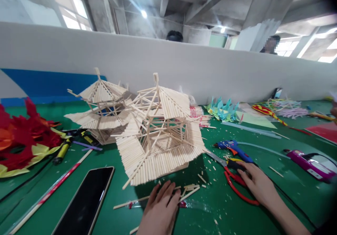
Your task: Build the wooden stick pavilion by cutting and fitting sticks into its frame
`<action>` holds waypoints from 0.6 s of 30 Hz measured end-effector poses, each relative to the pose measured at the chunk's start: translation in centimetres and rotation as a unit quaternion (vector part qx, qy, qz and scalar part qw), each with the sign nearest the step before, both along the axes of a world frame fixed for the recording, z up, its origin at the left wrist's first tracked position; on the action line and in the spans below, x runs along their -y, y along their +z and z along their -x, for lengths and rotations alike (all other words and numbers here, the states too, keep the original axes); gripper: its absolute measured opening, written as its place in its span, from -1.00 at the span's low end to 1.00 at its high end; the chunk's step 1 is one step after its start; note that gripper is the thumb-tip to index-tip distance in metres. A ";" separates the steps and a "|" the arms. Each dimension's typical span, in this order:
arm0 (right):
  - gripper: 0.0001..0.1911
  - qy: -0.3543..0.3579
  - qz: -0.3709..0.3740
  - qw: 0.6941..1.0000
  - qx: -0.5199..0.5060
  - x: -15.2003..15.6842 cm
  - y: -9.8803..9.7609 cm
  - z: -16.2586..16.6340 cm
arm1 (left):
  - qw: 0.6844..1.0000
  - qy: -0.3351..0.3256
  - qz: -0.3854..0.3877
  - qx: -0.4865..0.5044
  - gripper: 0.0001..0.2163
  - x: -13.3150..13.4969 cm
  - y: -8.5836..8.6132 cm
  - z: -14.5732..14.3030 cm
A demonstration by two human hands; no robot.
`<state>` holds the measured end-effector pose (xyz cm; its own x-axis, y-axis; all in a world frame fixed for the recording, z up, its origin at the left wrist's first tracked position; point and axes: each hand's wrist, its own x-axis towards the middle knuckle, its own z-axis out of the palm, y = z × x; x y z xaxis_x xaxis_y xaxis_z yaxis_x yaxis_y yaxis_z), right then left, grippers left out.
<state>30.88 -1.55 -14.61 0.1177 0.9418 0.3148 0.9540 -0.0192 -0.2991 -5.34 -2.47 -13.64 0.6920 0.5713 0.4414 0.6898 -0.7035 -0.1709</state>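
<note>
A pavilion model of thin wooden sticks (163,147) stands in the middle, its upper roof partly bare frame. Just in front of it, my left hand (160,207) lies palm down, fingers stretched out, over loose wooden sticks (191,192) and a clear plastic wrapper (197,205). To the right, my right hand (256,182) has its fingers and thumb around the handle area of red-handled scissors (229,186). The scissors' blades point at the model's right corner. Behind that hand lies a blue glue gun (235,150) with an orange trigger.
A second stick pavilion (101,112) stands behind left. A phone (86,200), red paper craft (28,136) and a wrapped rod (58,186) lie left. Right are a purple device (312,165), turquoise folded paper (222,108) and paper strips (289,108). A pale partition (223,70) runs behind.
</note>
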 end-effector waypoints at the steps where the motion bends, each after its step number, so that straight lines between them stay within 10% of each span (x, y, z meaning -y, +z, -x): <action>1: -0.64 0.001 -0.001 1.000 -0.001 -0.3 0.0 -0.2 | 1.000 -0.002 -0.019 0.006 -0.73 -0.1 0.0 0.0; 11: -0.56 -0.024 -0.064 0.997 -0.024 -0.3 2.6 1.9 | 0.997 0.001 -0.064 0.049 -0.80 0.0 0.6 0.9; 18: -0.68 0.052 -0.048 0.975 -0.210 1.1 6.2 9.9 | 0.943 0.076 0.118 0.303 -0.88 1.3 1.4 3.4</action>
<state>20.99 -2.64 -8.42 0.1617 0.9237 0.3472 0.7419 0.1183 -0.6600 -8.74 -3.78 -12.26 0.2559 0.7757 0.5769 0.7068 -0.5573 0.4358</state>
